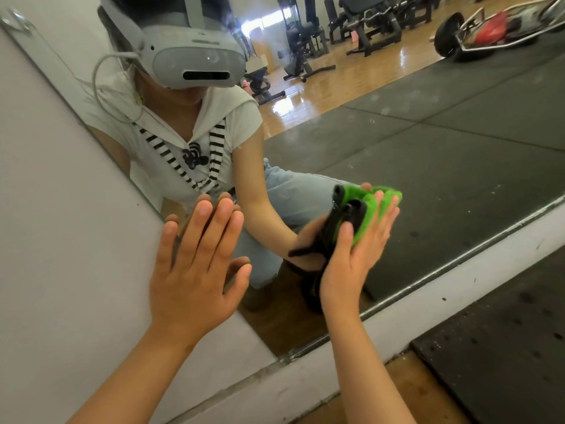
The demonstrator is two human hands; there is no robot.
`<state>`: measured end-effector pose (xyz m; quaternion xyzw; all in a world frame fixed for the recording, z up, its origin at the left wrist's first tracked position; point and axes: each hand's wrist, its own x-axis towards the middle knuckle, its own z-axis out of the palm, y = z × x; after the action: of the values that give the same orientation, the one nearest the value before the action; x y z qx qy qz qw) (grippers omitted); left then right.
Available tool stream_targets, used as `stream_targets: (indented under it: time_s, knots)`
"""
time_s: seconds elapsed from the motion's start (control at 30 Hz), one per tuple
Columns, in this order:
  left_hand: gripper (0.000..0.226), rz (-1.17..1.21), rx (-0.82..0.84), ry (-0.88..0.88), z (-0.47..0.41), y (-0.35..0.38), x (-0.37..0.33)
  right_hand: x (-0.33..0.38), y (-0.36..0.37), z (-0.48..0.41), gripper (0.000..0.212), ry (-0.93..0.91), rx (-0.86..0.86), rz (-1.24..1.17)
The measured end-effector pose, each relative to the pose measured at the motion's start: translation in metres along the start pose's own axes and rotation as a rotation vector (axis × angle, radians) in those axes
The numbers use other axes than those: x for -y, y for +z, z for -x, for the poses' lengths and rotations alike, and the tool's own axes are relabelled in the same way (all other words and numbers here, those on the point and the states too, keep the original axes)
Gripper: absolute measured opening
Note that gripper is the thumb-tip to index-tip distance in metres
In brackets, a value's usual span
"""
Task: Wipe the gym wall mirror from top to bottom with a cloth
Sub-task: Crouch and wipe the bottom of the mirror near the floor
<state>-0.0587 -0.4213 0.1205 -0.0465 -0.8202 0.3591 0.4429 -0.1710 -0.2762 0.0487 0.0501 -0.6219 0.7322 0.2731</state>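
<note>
Fingers [383, 221] of right hand [351, 258] straight, pressing cloth [362, 224] to mirror [443, 166]; left hand [195, 270] flat, empty; ungripped cloth could slip.

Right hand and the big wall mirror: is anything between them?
Yes. In the head view, a fluffy green cloth with a black part lies between the flat right hand and the large glass wall mirror, pressed against the glass.
</note>
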Motion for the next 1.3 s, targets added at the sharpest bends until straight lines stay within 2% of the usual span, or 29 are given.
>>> stream_targets:
  time_s: [0.1,0.17,0.23,0.33,0.4,0.43,0.47,0.57,0.6,0.63,0.67,0.77,0.83,0.9,1.07,1.23,1.3]
  knots:
    - [0.071,-0.014,-0.005,-0.001,-0.001,0.000,0.000,-0.027,-0.009,0.001,0.061,0.364,-0.150,-0.086]
    - [0.072,-0.013,-0.007,-0.002,0.000,0.001,0.000,-0.017,-0.005,-0.001,0.060,0.426,-0.158,-0.081]
    - [0.071,-0.009,-0.006,-0.004,0.000,0.001,-0.001,0.011,0.005,0.000,0.056,0.247,-0.073,-0.033]
    - [0.071,-0.025,-0.006,0.004,0.001,0.001,-0.001,0.041,0.017,0.000,0.057,-0.147,0.081,0.039]
    - [0.071,-0.044,0.000,0.007,0.001,0.002,-0.001,0.040,0.015,-0.014,0.056,-0.271,0.108,0.070]
    - [0.071,-0.047,0.001,0.006,0.001,0.001,0.000,0.036,0.011,-0.023,0.055,-0.258,0.078,0.067]
    - [0.071,-0.048,0.002,0.008,0.001,0.002,-0.001,0.029,0.006,-0.032,0.053,-0.181,0.021,0.043]
    - [0.070,-0.046,0.013,0.010,0.001,0.002,0.000,0.024,-0.004,-0.062,0.060,0.250,-0.174,-0.175]
    - [0.070,-0.039,0.014,0.008,0.001,0.002,0.000,0.032,-0.002,-0.067,0.063,0.330,-0.193,-0.224]
    - [0.070,-0.031,0.015,0.005,0.001,0.002,0.000,0.044,0.003,-0.066,0.064,0.333,-0.167,-0.229]
    - [0.070,-0.024,0.017,0.001,0.001,0.001,0.000,0.060,0.010,-0.062,0.062,0.256,-0.108,-0.198]
    - [0.072,-0.010,0.028,-0.004,0.001,-0.001,0.001,0.085,0.026,-0.038,0.055,-0.257,0.095,0.001]
    - [0.071,0.008,0.054,-0.012,0.000,-0.006,0.000,0.071,0.021,-0.046,0.054,-0.425,0.154,0.101]
    - [0.071,0.041,0.082,-0.025,-0.003,-0.014,-0.002,0.053,0.009,-0.066,0.054,-0.407,0.138,0.126]
    - [0.065,0.072,0.090,0.029,-0.041,-0.036,-0.002,0.070,0.002,-0.084,0.059,-0.058,0.043,0.071]
    - [0.069,0.148,0.052,0.098,-0.126,-0.044,-0.021,0.071,-0.007,-0.091,0.061,-0.293,0.238,0.119]
    - [0.068,0.181,0.035,0.184,-0.155,-0.041,-0.030,0.064,-0.017,-0.097,0.061,-0.319,0.303,0.126]
